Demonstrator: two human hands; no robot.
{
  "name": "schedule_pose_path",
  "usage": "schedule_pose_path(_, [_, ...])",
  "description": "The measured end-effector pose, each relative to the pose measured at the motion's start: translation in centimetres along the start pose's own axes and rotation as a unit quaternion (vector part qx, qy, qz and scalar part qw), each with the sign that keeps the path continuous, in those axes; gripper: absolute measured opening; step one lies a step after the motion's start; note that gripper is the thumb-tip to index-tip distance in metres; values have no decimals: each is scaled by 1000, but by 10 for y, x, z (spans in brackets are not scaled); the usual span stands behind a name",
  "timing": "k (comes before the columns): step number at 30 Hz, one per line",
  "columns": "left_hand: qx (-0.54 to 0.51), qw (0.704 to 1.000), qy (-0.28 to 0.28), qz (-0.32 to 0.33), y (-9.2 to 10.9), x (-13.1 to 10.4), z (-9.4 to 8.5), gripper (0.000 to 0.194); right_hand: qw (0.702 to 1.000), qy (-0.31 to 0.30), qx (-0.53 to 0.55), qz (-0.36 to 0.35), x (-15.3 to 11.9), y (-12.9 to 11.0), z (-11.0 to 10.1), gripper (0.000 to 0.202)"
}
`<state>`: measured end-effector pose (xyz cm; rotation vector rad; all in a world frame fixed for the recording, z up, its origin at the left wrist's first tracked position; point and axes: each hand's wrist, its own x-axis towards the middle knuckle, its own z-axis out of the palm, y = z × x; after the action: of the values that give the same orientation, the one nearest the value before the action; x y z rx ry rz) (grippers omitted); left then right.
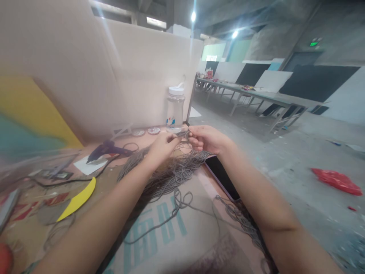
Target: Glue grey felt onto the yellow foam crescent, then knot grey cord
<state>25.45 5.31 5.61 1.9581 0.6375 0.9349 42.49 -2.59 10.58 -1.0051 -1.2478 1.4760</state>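
Note:
A large tangle of grey cord (182,173) spreads over the work surface below my hands, with loose loops trailing toward me. My left hand (167,146) pinches a few strands of this cord between thumb and fingers. Close beside it, my right hand (207,137) is closed on the same strands, its fingers curled inward. The strands run across the small gap between the two hands. Just behind them stands a clear plastic bottle (175,108) with a white lid. A dark phone (222,177) lies beneath my right forearm, partly covered by it.
A purple glue gun (110,149) rests on white paper at the left, its cable curving over cardboard. Nearer lies a yellow crescent piece (80,199). A pale board (148,72) rises behind the surface. Across the floor, a red bag (336,180) lies before long tables (262,93).

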Motion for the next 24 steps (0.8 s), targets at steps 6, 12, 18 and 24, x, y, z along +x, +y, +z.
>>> schedule_pose_path(6, [65, 998, -10, 17, 1, -8, 9, 31, 974, 123, -117, -153, -1, -1, 7, 29])
schedule_pose_path(12, [177, 980, -43, 76, 13, -14, 14, 29, 852, 145, -476, -163, 2, 7, 1, 15])
schedule_pose_path(18, [203, 977, -12, 60, 5, -10, 11, 29, 899, 68, -431, -32, -4, 0, -13, 29])
schedule_pose_path(24, [3, 998, -15, 58, 7, -12, 15, 50, 855, 120, -496, -90, 0, -1, 3, 23])
